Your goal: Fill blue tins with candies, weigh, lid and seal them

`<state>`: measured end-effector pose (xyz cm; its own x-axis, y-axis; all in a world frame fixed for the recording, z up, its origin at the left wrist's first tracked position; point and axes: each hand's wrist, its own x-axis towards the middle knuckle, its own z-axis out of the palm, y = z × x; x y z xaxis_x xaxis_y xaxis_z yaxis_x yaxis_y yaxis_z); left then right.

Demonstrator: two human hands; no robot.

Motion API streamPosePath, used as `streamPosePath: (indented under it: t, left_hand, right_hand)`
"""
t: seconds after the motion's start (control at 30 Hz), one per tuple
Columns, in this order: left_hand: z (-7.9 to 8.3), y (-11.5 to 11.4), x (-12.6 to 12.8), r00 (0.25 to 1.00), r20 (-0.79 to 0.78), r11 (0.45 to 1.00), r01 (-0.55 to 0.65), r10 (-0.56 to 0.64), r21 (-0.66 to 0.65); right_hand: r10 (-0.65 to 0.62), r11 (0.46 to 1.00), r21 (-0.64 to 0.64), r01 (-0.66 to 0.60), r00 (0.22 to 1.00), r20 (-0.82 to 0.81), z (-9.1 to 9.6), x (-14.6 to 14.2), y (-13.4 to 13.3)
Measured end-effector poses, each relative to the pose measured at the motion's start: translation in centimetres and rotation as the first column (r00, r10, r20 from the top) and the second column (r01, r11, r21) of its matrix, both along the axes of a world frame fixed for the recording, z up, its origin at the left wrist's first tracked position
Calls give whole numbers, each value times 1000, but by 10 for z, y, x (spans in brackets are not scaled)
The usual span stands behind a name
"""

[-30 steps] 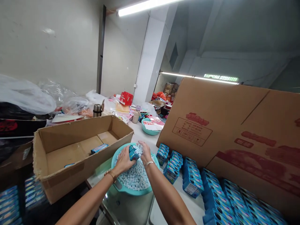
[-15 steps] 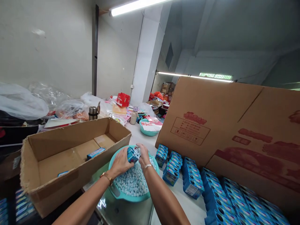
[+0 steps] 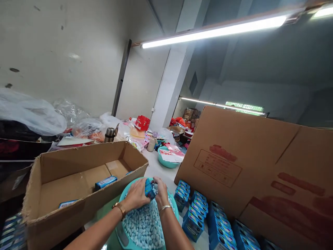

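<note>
My left hand [image 3: 136, 195] is closed around a small blue printed box [image 3: 149, 189], held tilted above a turquoise basin [image 3: 123, 236]. Small white and pale blue pellets [image 3: 145, 225] fill much of the basin. At the right-hand end of the box, my right hand [image 3: 161, 193] is curled, with some pellets between its fingers and the box. Its palm side is partly hidden, so how many pellets it holds does not show.
Left of the basin stands an open cardboard box [image 3: 91, 194] with a few blue boxes inside. Rows of similar blue boxes [image 3: 194, 222] stand at right, before a large upright carton [image 3: 249, 166]. Farther back are another turquoise basin [image 3: 166, 163] and a metal flask [image 3: 109, 134].
The camera view has tilted, so the table and both hands appear lower in the picture. Both hands remain at the small blue box, above the pellets.
</note>
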<state>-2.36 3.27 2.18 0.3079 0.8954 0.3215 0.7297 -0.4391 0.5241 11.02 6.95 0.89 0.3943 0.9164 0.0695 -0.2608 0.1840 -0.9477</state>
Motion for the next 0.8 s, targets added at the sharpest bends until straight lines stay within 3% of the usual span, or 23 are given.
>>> streamPosePath:
  t: [0.57, 0.8]
  left_hand:
    - [7, -3, -3, 998, -57, 999, 12, -10, 45]
    - [8, 0, -4, 999, 35, 999, 30, -31, 23]
  right_hand:
    - [-123, 992, -4, 123, 992, -35, 1, -9, 3]
    - [-102, 995, 21, 102, 994, -35, 11, -10, -1]
